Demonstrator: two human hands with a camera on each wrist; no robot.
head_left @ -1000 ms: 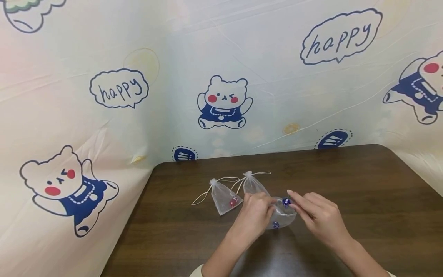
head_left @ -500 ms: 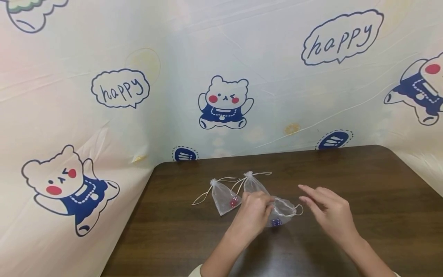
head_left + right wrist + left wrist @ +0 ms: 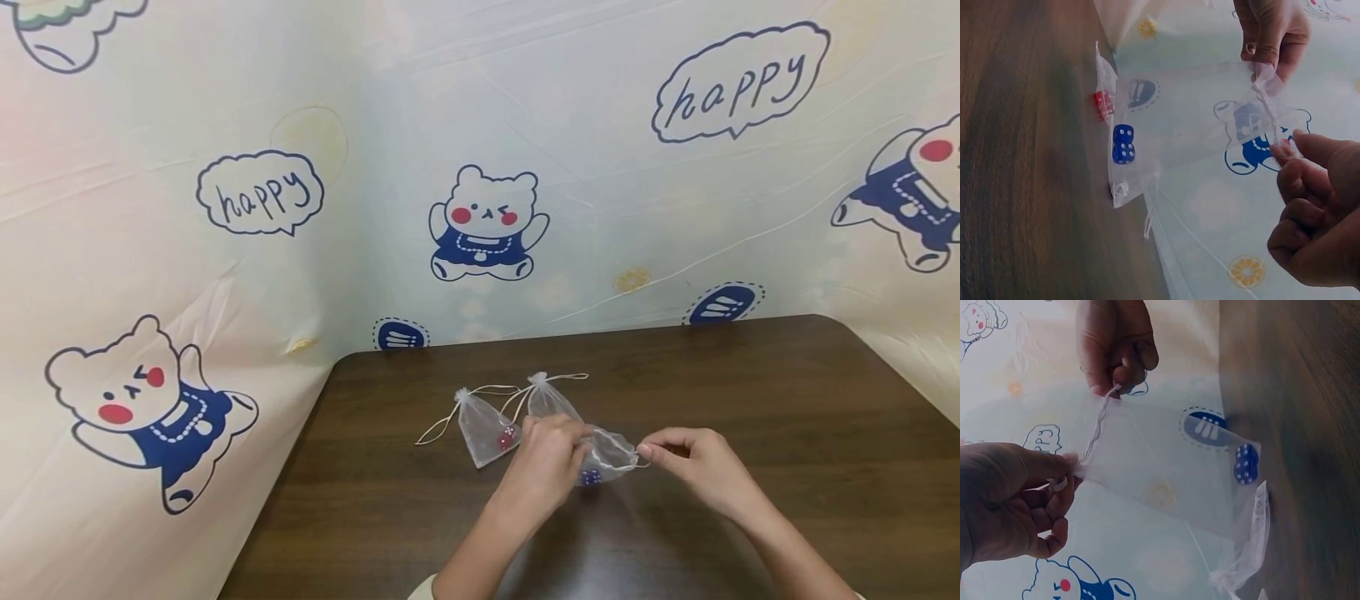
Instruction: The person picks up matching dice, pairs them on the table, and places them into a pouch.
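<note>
My left hand point(image 3: 553, 454) pinches one side of the mouth of a sheer white drawstring pouch point(image 3: 611, 458). On the other side, my right hand point(image 3: 705, 458) pinches the drawstring loop point(image 3: 642, 463) between thumb and finger. Two blue dice point(image 3: 1124, 144) with white dots lie together at the bottom of this pouch. Its mouth is still spread and faces up between the hands. The left wrist view shows the cord point(image 3: 1099, 422) stretched along the mouth from one hand to the other.
Two more sheer pouches lie on the dark wood table point(image 3: 787, 400), drawn closed at their necks. The left pouch point(image 3: 483, 429) holds red dice point(image 3: 506, 437). A second pouch point(image 3: 551, 398) lies behind my left hand. A printed cloth point(image 3: 615, 167) hangs behind the table.
A blue die held by my right hand dropped into the pouch beside the other. My right hand drew away, then came back and took the drawstring loop. The left hand kept its hold.
</note>
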